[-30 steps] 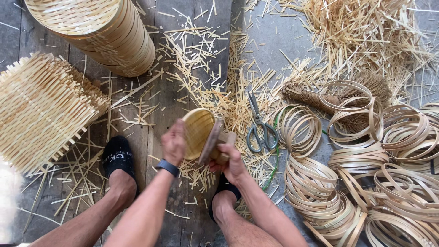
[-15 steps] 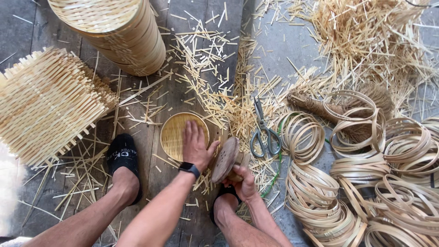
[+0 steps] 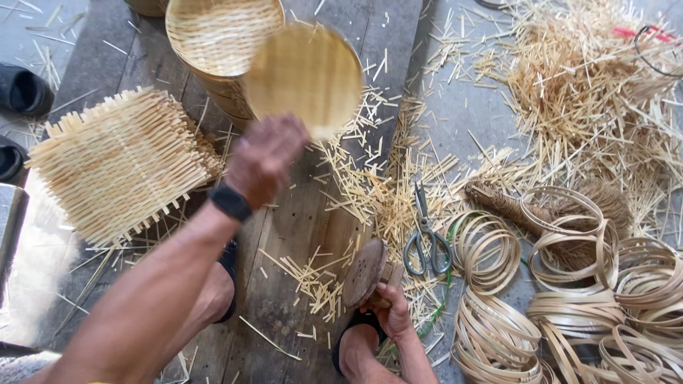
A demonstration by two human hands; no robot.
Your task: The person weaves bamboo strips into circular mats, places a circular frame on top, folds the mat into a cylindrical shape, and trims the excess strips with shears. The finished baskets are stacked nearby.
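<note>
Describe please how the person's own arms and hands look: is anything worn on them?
Both forearms are bare, with no sleeves and no gloves in view. The left hand has a dark band, like a watch or fitness strap, around its wrist. The right hand and its wrist show nothing worn. No rings can be made out.

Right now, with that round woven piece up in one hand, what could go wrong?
1. The left hand holds the round woven disc only by its lower edge, and it is blurred; it might slip or knock the stack of baskets beside it.
2. The scissors lie among loose bamboo splinters close to the right hand and foot, so a cut or prick seems possible.
</note>
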